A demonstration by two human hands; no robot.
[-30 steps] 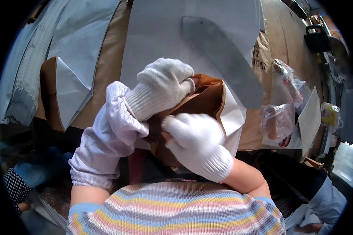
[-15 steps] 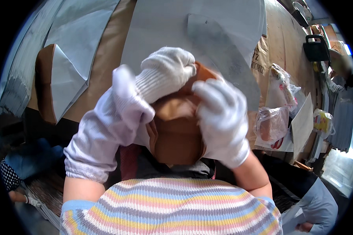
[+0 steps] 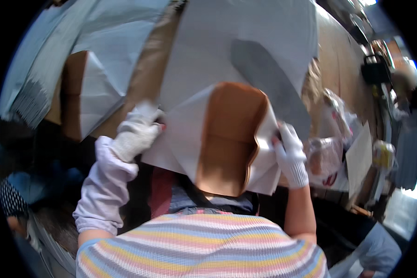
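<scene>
A large paper sack, white outside and brown inside, lies before me with its brown end spread open and folded flat. My left hand, in a white knit glove with bare fingertips, pinches the sack's left white flap. On the opposite side my right hand, gloved the same way, grips the right white edge, its thumb over the paper. Both hands are slightly blurred. The sack's near brown edge reaches past the table toward my lap.
Another sack with a brown folded end lies at the left, by a stack of white sheets. Clear plastic bags and a pale board are at the right. A dark green container stands farther back. Other people are partly visible at both sides.
My hands have moved apart from above the sack's brown end to its left and right edges. The brown end, bunched and covered before, now lies spread flat.
</scene>
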